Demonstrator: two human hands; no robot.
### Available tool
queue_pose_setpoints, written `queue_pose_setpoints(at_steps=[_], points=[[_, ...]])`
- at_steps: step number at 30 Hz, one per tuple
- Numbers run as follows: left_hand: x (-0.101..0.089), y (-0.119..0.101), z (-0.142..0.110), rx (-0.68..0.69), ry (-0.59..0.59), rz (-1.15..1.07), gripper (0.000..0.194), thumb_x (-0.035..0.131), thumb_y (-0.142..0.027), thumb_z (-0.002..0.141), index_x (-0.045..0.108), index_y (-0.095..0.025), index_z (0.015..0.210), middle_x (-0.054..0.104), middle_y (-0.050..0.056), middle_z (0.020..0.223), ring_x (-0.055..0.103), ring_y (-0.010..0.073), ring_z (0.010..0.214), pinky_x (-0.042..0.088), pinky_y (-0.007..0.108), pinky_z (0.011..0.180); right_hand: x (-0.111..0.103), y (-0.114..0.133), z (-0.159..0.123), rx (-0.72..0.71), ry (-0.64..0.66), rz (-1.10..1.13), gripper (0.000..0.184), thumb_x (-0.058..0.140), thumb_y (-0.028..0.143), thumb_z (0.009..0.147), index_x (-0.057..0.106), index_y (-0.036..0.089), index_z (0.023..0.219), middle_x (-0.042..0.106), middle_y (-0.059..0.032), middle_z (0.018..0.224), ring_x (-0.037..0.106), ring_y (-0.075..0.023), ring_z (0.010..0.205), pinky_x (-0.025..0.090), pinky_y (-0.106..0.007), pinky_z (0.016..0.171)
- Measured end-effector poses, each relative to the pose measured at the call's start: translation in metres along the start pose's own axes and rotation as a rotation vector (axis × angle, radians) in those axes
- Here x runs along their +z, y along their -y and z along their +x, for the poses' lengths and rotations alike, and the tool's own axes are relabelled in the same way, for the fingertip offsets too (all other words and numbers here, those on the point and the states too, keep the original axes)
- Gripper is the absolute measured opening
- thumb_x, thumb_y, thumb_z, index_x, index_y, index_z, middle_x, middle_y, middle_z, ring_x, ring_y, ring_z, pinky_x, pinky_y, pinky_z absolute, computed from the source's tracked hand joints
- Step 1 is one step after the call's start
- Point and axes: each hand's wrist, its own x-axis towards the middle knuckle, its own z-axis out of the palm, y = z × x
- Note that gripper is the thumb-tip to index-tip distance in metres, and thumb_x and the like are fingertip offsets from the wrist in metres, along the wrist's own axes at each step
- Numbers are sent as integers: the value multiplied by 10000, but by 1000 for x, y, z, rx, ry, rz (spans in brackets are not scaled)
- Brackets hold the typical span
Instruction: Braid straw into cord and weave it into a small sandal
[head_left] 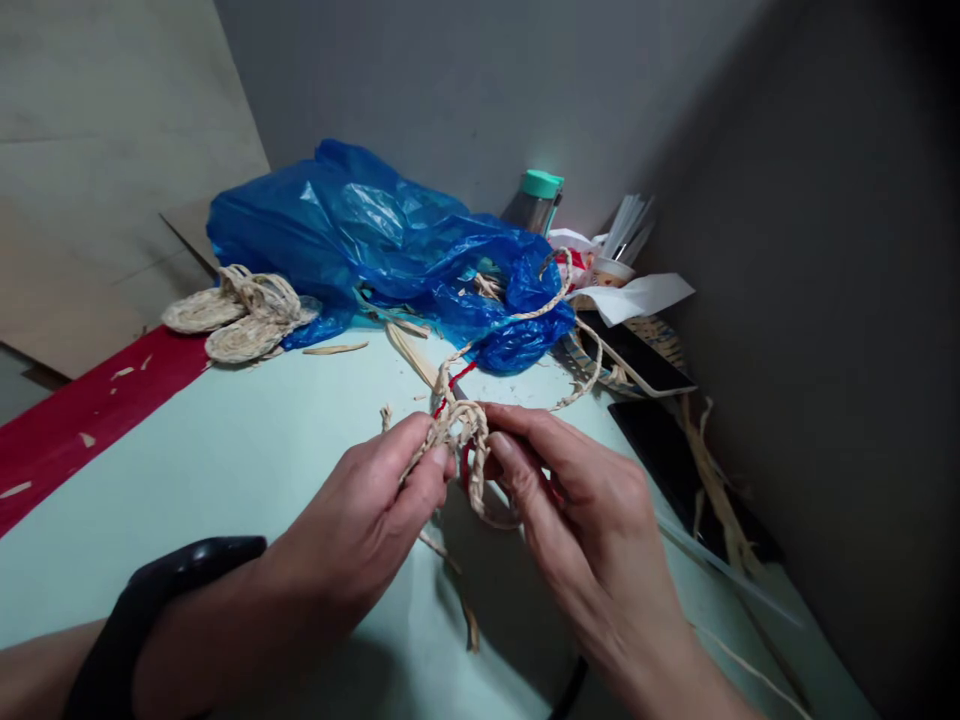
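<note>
A small woven straw piece with braided loops (454, 425) is held up between my hands over the table. My left hand (382, 505) is closed, its thumb and fingers pinching the piece's left side. Around the braid at its right edge, my right hand (574, 505) has thumb and forefinger closed. A red strand (463, 376) crosses the top of the piece. Red bits also show beside my right fingers, mostly hidden, so their kind is unclear. From the piece, a long braided straw cord (551, 306) runs up and loops right. Loose straw ends hang below my left hand.
A pair of woven straw slippers (251, 325) lies at the left by a red strip (112, 410). Behind are a blue plastic bag (352, 225) and a green-lidded bottle (534, 200). A phone-like black slab (637, 350) and dry straw (720, 490) lie right, near the grey wall.
</note>
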Motion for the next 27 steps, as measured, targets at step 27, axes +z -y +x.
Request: queue_pose_setpoints(at_steps=[27], points=[[-3,-18,-5,-160,83,-146,296,442,-418,953,535,-212,762,521,-46,611,459,86,484,375,204,453,-12,-8,9,169,143,272,216,618,240,944,715,223,1137,738,-12,1026,686,-128,846,535,-251,793]])
